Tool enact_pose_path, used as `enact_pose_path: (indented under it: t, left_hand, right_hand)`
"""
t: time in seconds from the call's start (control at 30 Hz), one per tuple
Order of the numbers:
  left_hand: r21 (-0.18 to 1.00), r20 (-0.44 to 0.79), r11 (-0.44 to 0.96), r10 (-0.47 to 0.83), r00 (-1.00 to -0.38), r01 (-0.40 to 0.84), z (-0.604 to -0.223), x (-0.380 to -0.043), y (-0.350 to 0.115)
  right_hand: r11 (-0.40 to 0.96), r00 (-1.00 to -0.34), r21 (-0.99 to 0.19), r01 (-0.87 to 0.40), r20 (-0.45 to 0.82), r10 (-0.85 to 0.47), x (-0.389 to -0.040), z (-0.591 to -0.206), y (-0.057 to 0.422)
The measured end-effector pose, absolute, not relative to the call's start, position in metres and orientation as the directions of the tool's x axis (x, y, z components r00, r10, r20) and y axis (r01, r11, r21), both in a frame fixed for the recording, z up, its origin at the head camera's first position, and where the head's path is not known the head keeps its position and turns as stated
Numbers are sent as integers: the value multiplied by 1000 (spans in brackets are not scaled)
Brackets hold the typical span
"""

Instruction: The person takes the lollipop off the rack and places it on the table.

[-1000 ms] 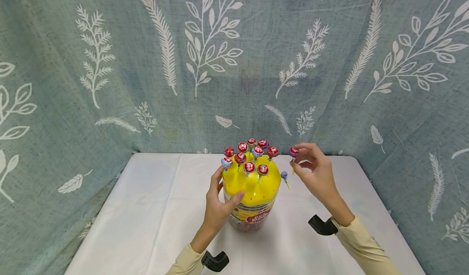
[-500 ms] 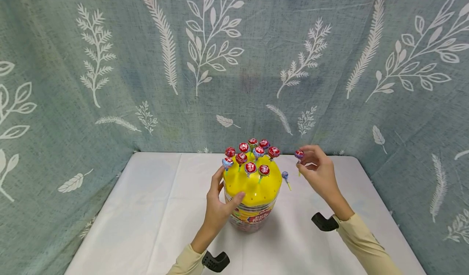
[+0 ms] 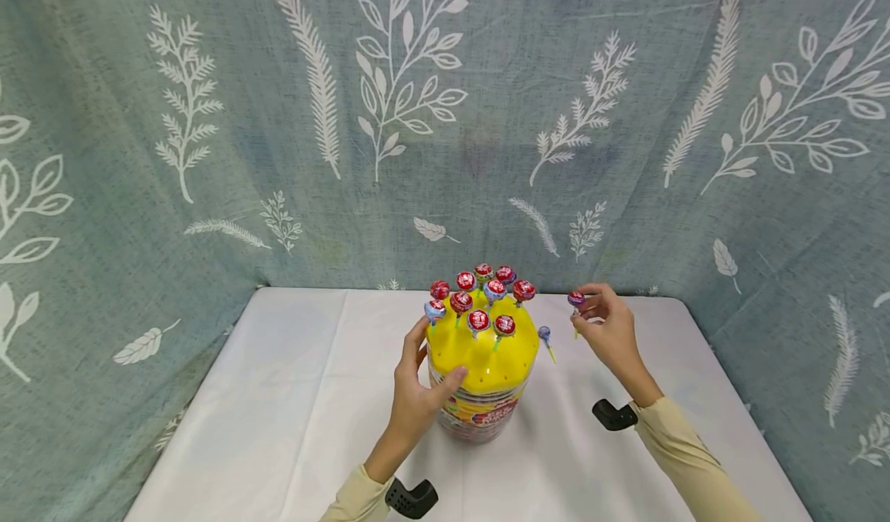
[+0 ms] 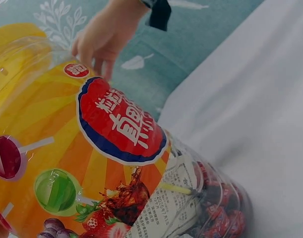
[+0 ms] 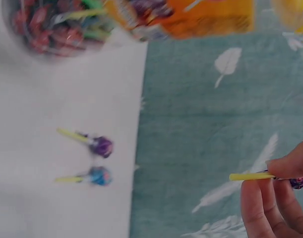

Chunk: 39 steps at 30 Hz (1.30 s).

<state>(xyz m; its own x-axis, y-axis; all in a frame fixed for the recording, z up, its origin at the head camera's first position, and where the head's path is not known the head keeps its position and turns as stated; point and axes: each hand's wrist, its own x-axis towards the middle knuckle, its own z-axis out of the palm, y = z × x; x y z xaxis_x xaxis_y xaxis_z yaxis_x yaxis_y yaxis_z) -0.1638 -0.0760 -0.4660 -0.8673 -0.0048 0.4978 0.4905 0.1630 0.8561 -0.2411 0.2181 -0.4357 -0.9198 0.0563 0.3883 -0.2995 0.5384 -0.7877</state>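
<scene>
Seen from the head, the right hand (image 3: 613, 333) pinches a round, purple-and-red-wrapped lollipop (image 3: 576, 299) by its yellow stick (image 5: 248, 176), candy at ten o'clock; the left hand (image 3: 415, 398) grips a yellow-topped, cylindrical clear plastic jar (image 3: 480, 414) at two o'clock.

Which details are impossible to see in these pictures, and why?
Head view: left hand, finger ends hidden behind the jar.
Right wrist view: held lollipop, head partly covered by the right hand.
Right wrist view: blue lollipop, wrapper print blurred.
Left wrist view: lid, cut off by the left edge.
</scene>
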Motion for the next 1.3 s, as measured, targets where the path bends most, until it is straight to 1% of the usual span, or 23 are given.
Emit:
enact_pose_path:
  t: [0.17, 0.43, 0.83, 1.17, 1.3]
  left_hand:
    - [855, 500, 163, -14, -866, 492, -468, -162, -76]
    - [852, 508, 151, -7, -861, 501, -467, -163, -76]
    - [854, 505, 151, -8, -863, 498, -466, -163, -77]
    - [849, 514, 142, -5, -858, 508, -465, -164, -76]
    - [856, 502, 151, -8, -865, 495, -464, -162, -76]
  right_hand:
    - [546, -936, -803, -239, 341, 91, -251, -451, 223]
    - [575, -939, -795, -191, 318, 128, -265, -478, 231]
    - [597, -954, -790, -137, 267, 135, -283, -509, 237]
    - [637, -970, -769, -62, 197, 143, -291, -534, 244]
    - [642, -976, -766, -30, 162, 148, -294, -545, 246]
